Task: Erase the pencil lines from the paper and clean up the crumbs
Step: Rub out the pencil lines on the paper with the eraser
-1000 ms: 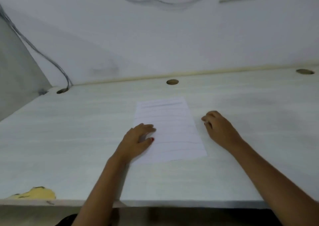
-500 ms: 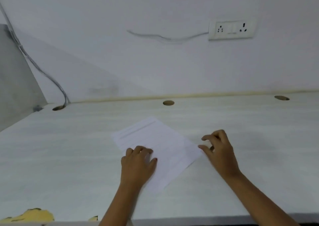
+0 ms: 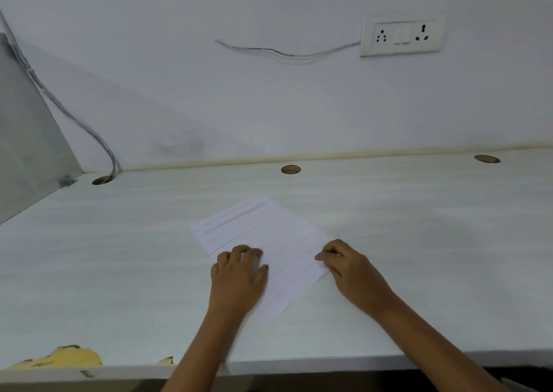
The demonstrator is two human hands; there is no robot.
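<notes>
At the near left edge of the desk (image 3: 419, 272), a chipped yellow patch (image 3: 68, 357). Further in, left hand (image 3: 239, 275) lying on the near left part of the paper (image 3: 278, 239), fingers loosely bent, tips pressing down, gripping nothing. Right hand (image 3: 350, 266) at the sheet's right edge, fingers curled and touching it; cannot tell whether holding anything. Paper lying askew at mid-desk, faint pencil lines (image 3: 239, 221) across it, no crumbs visible.

Likely steadying the sheet before rubbing: keep the left palm down firmly, rub along the lines in short strokes away from the holding hand, and avoid creasing the thin sheet.

Beyond, pale wood-grain surface with round cable holes (image 3: 291, 169) along the far edge, a grey cable (image 3: 74, 119) dropping into the left one, a grey panel (image 3: 27, 140) at left, and a white wall (image 3: 269, 107) with a socket plate (image 3: 401, 36) and a loose wire (image 3: 284, 53).
</notes>
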